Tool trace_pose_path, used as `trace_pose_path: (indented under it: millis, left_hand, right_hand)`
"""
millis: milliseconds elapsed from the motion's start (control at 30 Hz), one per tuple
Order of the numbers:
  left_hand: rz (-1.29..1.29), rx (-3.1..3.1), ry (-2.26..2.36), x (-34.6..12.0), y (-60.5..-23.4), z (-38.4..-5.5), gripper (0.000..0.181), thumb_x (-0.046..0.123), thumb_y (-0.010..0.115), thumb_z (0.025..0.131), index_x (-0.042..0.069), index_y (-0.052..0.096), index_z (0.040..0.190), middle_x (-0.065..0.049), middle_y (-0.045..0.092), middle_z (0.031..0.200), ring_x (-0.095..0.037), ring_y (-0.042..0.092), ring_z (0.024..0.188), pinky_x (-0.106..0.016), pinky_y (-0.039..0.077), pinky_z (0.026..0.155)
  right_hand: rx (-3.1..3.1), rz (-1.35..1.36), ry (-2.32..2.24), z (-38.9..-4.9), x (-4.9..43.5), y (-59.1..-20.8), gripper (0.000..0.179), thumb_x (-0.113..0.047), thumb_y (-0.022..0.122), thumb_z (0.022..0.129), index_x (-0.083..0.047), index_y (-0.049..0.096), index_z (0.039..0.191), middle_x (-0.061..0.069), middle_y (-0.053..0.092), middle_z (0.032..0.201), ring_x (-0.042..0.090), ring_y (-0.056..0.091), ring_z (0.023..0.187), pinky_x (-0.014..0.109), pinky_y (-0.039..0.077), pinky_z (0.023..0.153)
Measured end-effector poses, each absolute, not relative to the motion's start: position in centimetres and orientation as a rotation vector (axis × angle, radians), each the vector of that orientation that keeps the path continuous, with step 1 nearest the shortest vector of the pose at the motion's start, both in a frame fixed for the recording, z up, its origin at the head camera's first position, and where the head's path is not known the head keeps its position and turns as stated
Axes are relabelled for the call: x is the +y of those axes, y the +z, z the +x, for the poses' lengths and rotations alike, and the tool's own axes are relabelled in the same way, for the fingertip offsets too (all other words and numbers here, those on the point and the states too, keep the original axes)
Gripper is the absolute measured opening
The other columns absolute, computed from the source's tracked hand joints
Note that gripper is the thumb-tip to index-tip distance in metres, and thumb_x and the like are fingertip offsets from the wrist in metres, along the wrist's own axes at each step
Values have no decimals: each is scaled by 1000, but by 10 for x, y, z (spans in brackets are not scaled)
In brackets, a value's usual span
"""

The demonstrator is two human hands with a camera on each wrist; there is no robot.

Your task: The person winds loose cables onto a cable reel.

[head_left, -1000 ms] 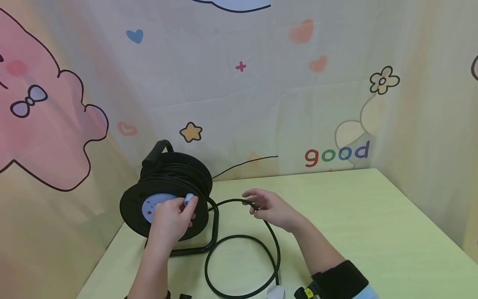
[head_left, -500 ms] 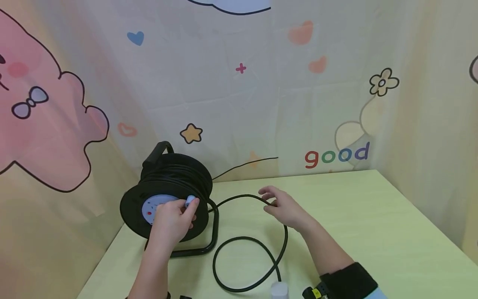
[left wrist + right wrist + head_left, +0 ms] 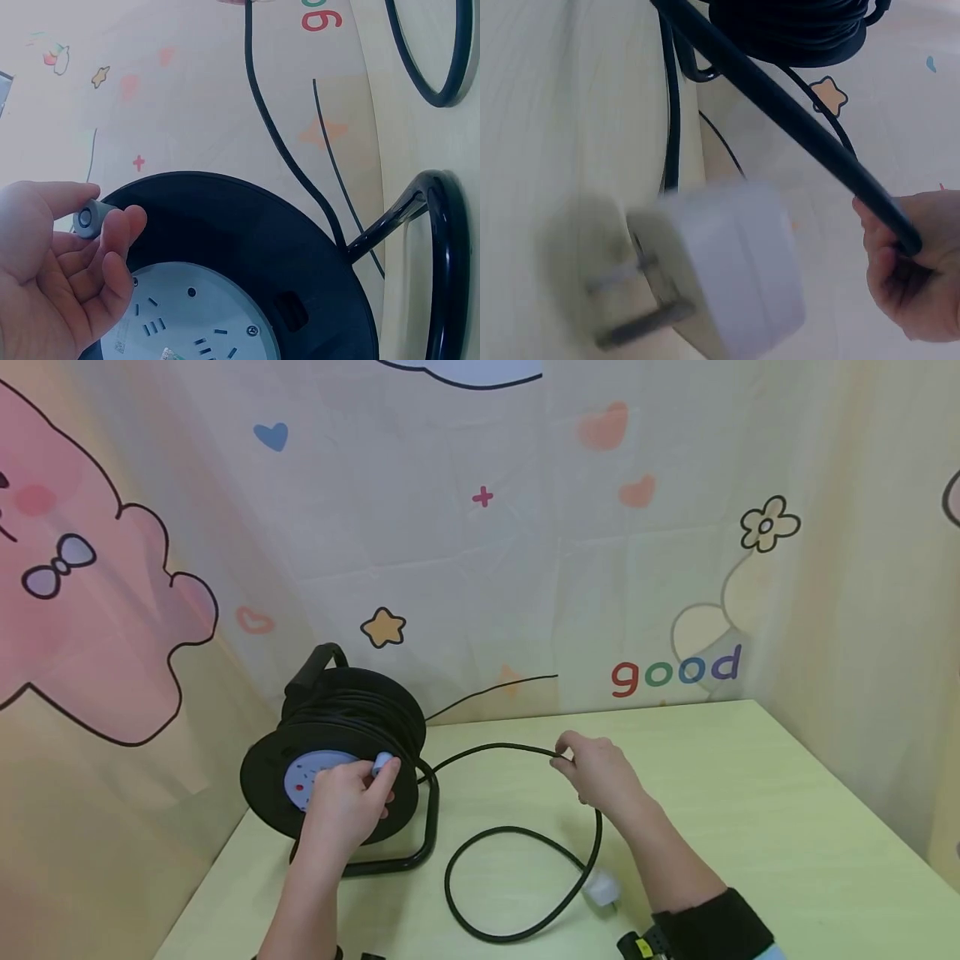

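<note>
Right hand has moved rightward along with the cable; the plug has shifted to the loop's right side. Right fingers grip the cable. Left hand pinches the knob on the reel, which stands at left on the table.

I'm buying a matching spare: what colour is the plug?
The plug is white, seen best in the right wrist view.
</note>
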State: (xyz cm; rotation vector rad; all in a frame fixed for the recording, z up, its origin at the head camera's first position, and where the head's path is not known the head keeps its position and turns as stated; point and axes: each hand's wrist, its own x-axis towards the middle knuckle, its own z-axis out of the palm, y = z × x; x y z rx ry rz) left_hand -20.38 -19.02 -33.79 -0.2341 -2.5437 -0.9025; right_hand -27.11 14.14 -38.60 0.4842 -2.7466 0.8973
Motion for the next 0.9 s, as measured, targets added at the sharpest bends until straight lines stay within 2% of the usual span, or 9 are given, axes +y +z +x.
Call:
trace_pose_path:
  millis: [67, 200, 300, 400, 500, 567, 633, 700, 900]
  left_hand:
    - [-236, -2545, -907, -190, -338, -204, 43, 38, 58, 95, 11, 63, 62, 2, 64, 60, -5, 56, 47, -32, 45, 46]
    - [-238, -2562, -914, -189, -339, -204, 43, 39, 58, 95, 12, 63, 62, 2, 65, 60, -5, 56, 48, -33, 44, 46]
    - [-227, -2580, -923, -190, -339, -205, 43, 40, 58, 95, 11, 63, 63, 2, 65, 61, -6, 56, 49, -33, 45, 46]
    - [-215, -2585, -920, -191, -339, -205, 43, 40, 58, 95, 12, 63, 64, 1, 66, 62, -6, 57, 49, -33, 45, 47]
    - [-214, -2587, -913, -191, -340, -205, 43, 40, 58, 95, 12, 63, 63, 2, 65, 61, -6, 56, 49, -33, 45, 47]
    - [-216, -2593, -918, -190, -340, -205, 42, 39, 59, 95, 12, 63, 63, 3, 64, 60, -6, 56, 48, -33, 44, 46]
    - [-218, -2601, -928, -190, -341, -205, 42, 39, 59, 95, 11, 64, 63, 4, 63, 59, -7, 56, 48, -33, 44, 45]
    - [-217, -2609, -942, -189, -341, -205, 42, 39, 59, 95, 11, 64, 64, 4, 63, 59, -7, 57, 49, -33, 44, 45]
    - [-203, -2613, -960, -190, -341, -206, 41, 39, 58, 95, 11, 64, 65, 2, 65, 62, -9, 58, 50, -33, 45, 47]
  right_hand:
    - [-2737, 530, 1046, -272, 147, -385, 21, -22, 63, 94, -13, 59, 113, -1, 58, 69, 15, 55, 56, 33, 46, 54]
    - [-2660, 721, 1459, -273, 164, -380, 38, -13, 56, 96, -15, 48, 134, 8, 55, 91, 26, 54, 81, 42, 48, 69]
    - [-2630, 785, 1459, -274, 175, -379, 47, -6, 54, 96, -13, 41, 141, 10, 57, 98, 23, 56, 85, 42, 50, 70]
    - [-2627, 639, 1195, -277, 184, -378, 41, -6, 56, 95, -11, 49, 136, 8, 64, 97, 13, 60, 70, 36, 50, 60]
    - [-2599, 395, 939, -279, 196, -379, 22, -17, 60, 96, -13, 62, 117, 4, 67, 82, 9, 57, 52, 33, 46, 50]
    - [-2566, 271, 810, -279, 207, -379, 16, -27, 61, 96, -15, 66, 105, 0, 64, 72, 12, 55, 51, 33, 43, 48]
    - [-2541, 199, 747, -280, 221, -378, 22, -37, 61, 94, -17, 67, 92, -2, 59, 65, 16, 53, 54, 34, 40, 48]
    - [-2543, 187, 751, -279, 235, -378, 29, -44, 61, 93, -16, 67, 88, -1, 58, 67, 21, 52, 62, 36, 40, 51]
    - [-2585, 286, 980, -280, 262, -380, 39, -46, 55, 95, -11, 66, 109, 8, 64, 99, 25, 55, 88, 45, 48, 73]
